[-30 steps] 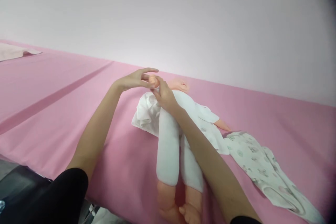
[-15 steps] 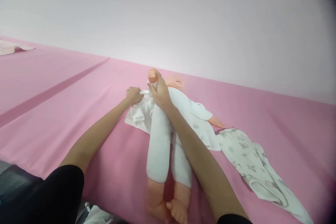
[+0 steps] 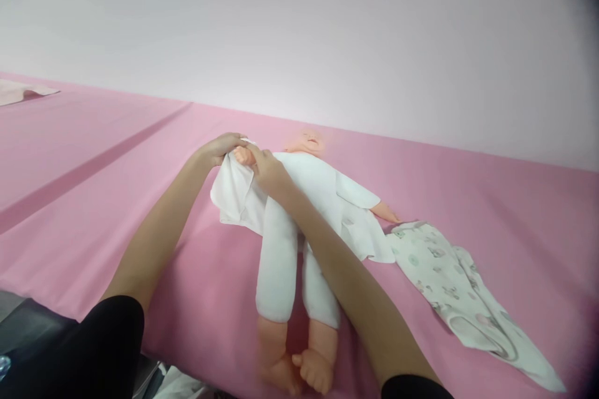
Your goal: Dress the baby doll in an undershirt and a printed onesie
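A baby doll (image 3: pixel 309 177) with a white cloth body lies on its back, feet towards me. Under its torso a white baby shirt (image 3: pixel 234 190) is spread out on both sides. My left hand (image 3: pixel 223 148) pinches the shirt's edge beside the doll's small hand (image 3: pixel 243 156). Wrapped round the doll's forearm just behind that small hand is my right hand (image 3: pixel 274 173). The two hands nearly meet, and their fingertips are partly covered by cloth. The doll's other arm (image 3: pixel 358 190) stretches out to the right over the shirt.
Printed baby clothing (image 3: pixel 444 274) lies folded to the right of the doll. A pink sheet (image 3: pixel 196 299) covers the surface, which runs back to a pale wall (image 3: pixel 299 31). A light pink cloth (image 3: pixel 23 91) lies at the far left.
My left hand has lifted the shirt's edge up to the doll's hand. My right hand has brought the doll's arm down and left towards it.
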A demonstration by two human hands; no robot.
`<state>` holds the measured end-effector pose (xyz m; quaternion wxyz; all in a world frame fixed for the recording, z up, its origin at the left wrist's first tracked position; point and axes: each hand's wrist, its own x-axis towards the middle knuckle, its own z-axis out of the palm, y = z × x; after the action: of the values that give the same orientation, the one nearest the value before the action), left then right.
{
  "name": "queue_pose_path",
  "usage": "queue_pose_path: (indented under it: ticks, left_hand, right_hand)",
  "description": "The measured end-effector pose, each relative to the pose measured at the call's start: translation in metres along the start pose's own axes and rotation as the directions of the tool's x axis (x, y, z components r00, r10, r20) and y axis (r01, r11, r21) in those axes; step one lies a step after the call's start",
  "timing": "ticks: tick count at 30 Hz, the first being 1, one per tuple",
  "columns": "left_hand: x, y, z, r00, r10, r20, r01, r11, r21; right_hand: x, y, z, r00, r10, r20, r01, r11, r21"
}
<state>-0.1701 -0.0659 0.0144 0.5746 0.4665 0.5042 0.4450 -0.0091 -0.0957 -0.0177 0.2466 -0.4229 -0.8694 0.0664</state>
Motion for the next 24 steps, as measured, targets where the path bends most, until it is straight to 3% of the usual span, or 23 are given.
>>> queue_pose_path:
  ticks: [5, 10, 16, 18, 20, 24]
  left_hand:
    - [-0.021, 0.020, 0.002, 1.000, 0.021, 0.007, -0.022, 0.972, 0.232]
    - [-0.044, 0.031, 0.010, 0.992, 0.111, 0.063, -0.126, 0.782, 0.610]
    - [-0.058, 0.015, 0.041, 0.940, 0.308, 0.150, -0.297, 0.513, 0.806]
    - [-0.058, 0.008, 0.054, 0.910, 0.391, 0.141, -0.290, 0.356, 0.888]
    - [-0.056, 0.001, 0.063, 0.899, 0.412, 0.149, -0.270, 0.253, 0.929]
    - [-0.050, -0.008, 0.068, 0.897, 0.419, 0.141, -0.263, 0.250, 0.932]
  right_hand:
    - [-0.001, -0.009, 0.013, 0.992, 0.109, 0.057, -0.087, 0.952, -0.294]
    - [0.000, -0.011, 0.019, 0.984, 0.158, 0.080, -0.119, 0.925, -0.361]
    - [0.001, -0.016, 0.016, 0.968, 0.179, 0.178, -0.102, 0.922, -0.374]
    - [0.001, -0.015, 0.015, 0.962, 0.170, 0.214, -0.085, 0.930, -0.359]
    - [0.002, -0.013, 0.016, 0.961, 0.159, 0.228, -0.074, 0.938, -0.340]
    - [0.003, -0.009, 0.018, 0.959, 0.127, 0.255, -0.041, 0.947, -0.320]
